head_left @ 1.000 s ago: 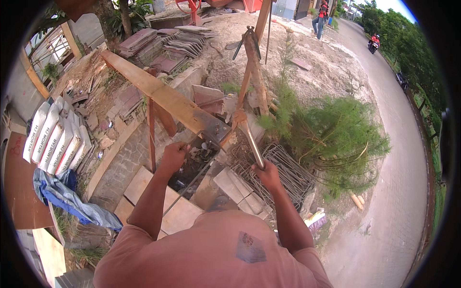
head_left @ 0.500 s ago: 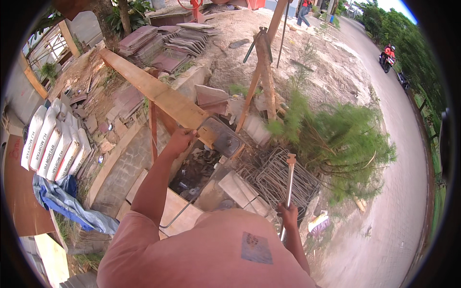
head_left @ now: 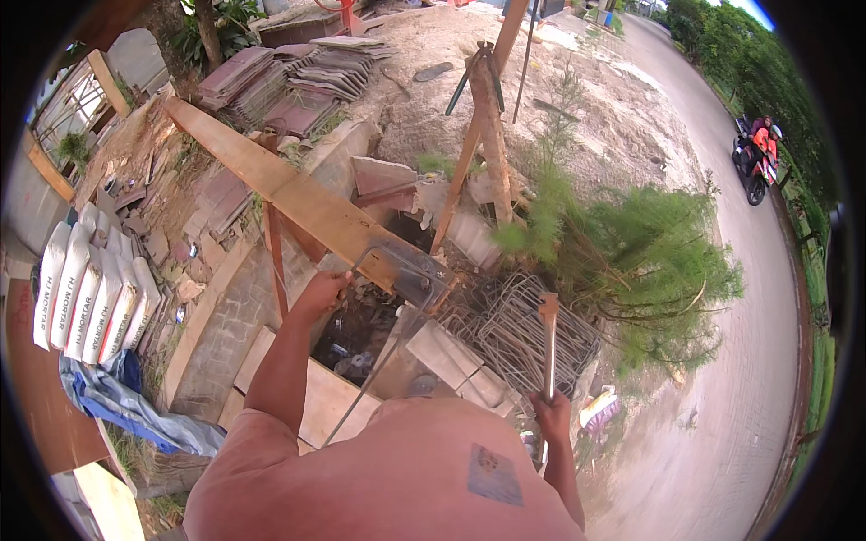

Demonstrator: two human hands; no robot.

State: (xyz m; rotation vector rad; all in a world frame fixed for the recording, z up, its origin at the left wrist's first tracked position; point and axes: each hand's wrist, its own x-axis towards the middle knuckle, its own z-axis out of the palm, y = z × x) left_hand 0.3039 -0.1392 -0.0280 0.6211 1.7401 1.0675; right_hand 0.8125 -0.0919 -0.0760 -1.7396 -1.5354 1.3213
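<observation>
My left hand [head_left: 325,293] is closed on a thin bent steel rod [head_left: 361,397], beside the end of a long wooden plank [head_left: 311,207]. Part of the rod lies over a dark metal plate [head_left: 417,279] fixed on that end. My right hand [head_left: 551,410] grips a long steel bar [head_left: 549,352] with a notched head, held upright apart from the plate, over a heap of bent rebar pieces [head_left: 510,334]. Under the plank's near end is a dark pit [head_left: 347,347] with debris.
Wooden posts [head_left: 494,162] stand beyond the plank, near a leafy branch [head_left: 649,279]. White sacks [head_left: 95,293] and a blue tarpaulin [head_left: 135,406] are left; stacked tiles [head_left: 244,81] lie behind. A motorbike with people [head_left: 756,162] is on the road at right.
My right hand has moved right and down with the bar, away from the plate. My left hand shifted slightly with the rod. The motorbike has come closer along the road.
</observation>
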